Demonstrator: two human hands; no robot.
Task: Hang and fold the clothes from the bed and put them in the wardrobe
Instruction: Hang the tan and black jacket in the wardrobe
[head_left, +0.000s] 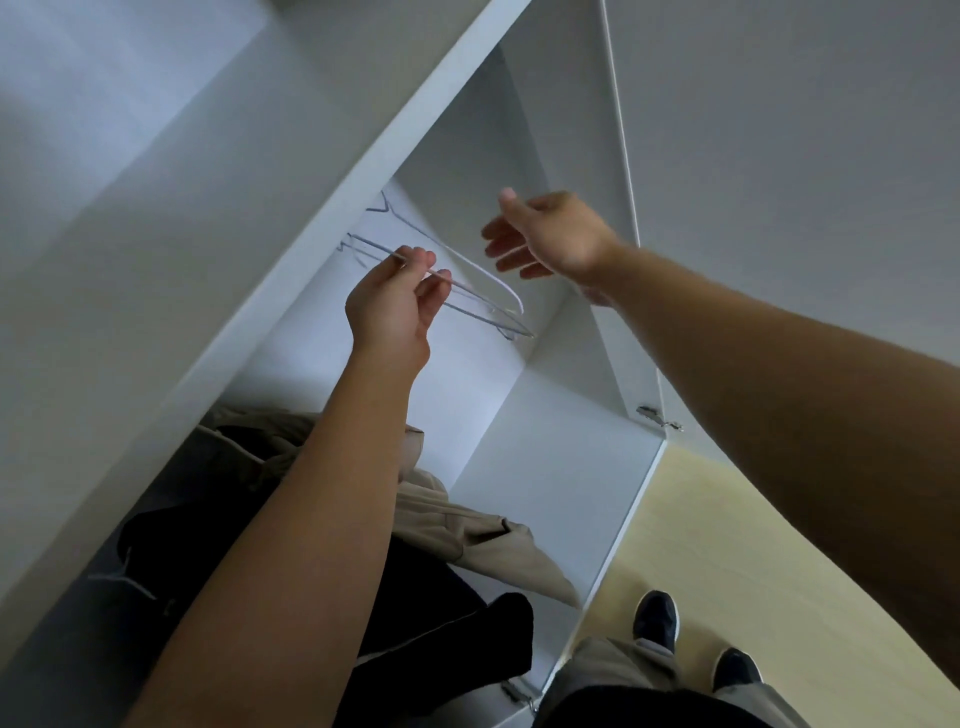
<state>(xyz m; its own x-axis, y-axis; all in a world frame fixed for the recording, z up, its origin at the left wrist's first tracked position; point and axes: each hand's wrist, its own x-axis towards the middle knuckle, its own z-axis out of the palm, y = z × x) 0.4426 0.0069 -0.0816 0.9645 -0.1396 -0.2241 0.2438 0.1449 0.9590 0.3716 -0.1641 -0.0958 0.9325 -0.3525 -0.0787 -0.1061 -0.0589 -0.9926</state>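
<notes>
Inside the wardrobe (545, 467) the left hand (387, 306) pinches a thin wire hanger (440, 276) with thumb and fingertips. The right hand (545, 236) is near, fingers spread. Beige and black clothes (483, 535) hang lower inside.

Floor: your floor (727, 545) is pale yellow.
Wardrobe: white wardrobe (519, 415) faces you, door (779, 156) open.
Light: soft, even.

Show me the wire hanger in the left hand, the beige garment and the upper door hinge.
wire hanger (488, 307): head view, lower bar, toward its right end.
beige garment (467, 530): head view, middle of the cloth.
upper door hinge (655, 415): head view, its metal body.
</notes>
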